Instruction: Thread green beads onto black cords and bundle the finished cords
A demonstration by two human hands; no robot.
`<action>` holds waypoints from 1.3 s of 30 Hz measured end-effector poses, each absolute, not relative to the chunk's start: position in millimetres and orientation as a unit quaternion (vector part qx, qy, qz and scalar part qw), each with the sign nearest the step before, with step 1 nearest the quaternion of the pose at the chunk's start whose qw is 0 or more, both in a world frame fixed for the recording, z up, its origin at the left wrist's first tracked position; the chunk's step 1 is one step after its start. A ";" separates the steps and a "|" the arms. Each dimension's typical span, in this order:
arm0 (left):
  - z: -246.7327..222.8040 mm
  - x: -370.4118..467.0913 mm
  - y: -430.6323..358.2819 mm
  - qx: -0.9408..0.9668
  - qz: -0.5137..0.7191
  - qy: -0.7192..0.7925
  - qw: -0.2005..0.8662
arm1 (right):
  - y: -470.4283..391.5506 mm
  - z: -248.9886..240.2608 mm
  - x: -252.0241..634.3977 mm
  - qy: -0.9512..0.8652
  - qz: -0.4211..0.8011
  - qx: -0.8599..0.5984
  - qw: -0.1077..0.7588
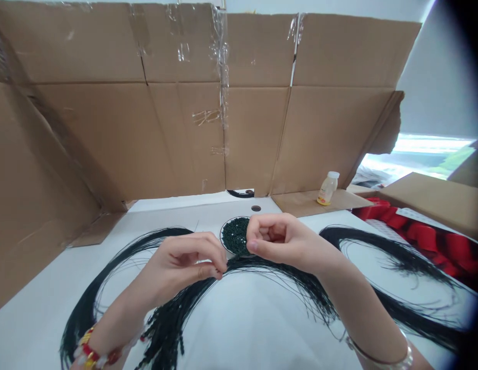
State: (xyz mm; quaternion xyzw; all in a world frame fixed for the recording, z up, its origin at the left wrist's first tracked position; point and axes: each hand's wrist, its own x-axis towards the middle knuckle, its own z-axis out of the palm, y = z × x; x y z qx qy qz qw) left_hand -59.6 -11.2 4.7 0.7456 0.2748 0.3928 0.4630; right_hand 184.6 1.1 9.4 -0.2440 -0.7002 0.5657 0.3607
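Observation:
My left hand (195, 257) is closed in a pinch over the curved bundle of dark threads (277, 268) in the middle of the table. Whatever sits between its fingertips is too small to make out. My right hand (281, 239), also pinched, hovers at the right edge of a round dish of small dark green beads (233, 234) and covers part of it. Nothing nameable shows at its fingertips. Knotted or beaded ends of dark strands (162, 329) hang in a thick tuft below my left hand.
More dark thread bundles curve on the left (85, 303) and on the right (378, 241). Tall cardboard panels (185, 133) stand behind the white table (239, 329). A small white-capped bottle (328, 188) rests on a cardboard flap. Red material (424, 236) lies in a box at right.

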 end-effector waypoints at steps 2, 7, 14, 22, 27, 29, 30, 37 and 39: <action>3.2 -59.9 -8.4 0.777 0.347 0.288 0.440 | -1.9 10.5 184.7 -0.713 0.550 -0.259 0.349; -3.1 -59.4 -4.9 0.819 0.295 0.289 0.399 | -2.8 6.2 182.0 -0.728 0.545 -0.276 0.311; -4.8 -56.9 -5.6 0.777 0.333 0.304 0.439 | -1.8 7.3 182.7 -0.725 0.534 -0.293 0.321; -4.6 -56.5 -6.9 0.774 0.336 0.328 0.426 | -3.1 6.6 182.4 -0.721 0.545 -0.280 0.324; -7.5 -56.9 -3.6 0.765 0.346 0.330 0.432 | -2.3 6.8 182.5 -0.725 0.530 -0.303 0.319; -8.4 -57.1 -2.3 0.749 0.354 0.334 0.450 | -2.3 7.6 183.1 -0.732 0.508 -0.323 0.319; -8.8 -57.5 -1.7 0.742 0.359 0.334 0.456 | -2.4 8.0 183.4 -0.735 0.499 -0.330 0.319; -8.2 -60.7 -1.1 0.750 0.357 0.353 0.431 | -6.8 7.3 182.4 -0.750 0.453 -0.374 0.302; -6.8 -60.5 -1.5 0.764 0.341 0.359 0.414 | -8.6 7.1 180.5 -0.756 0.435 -0.392 0.292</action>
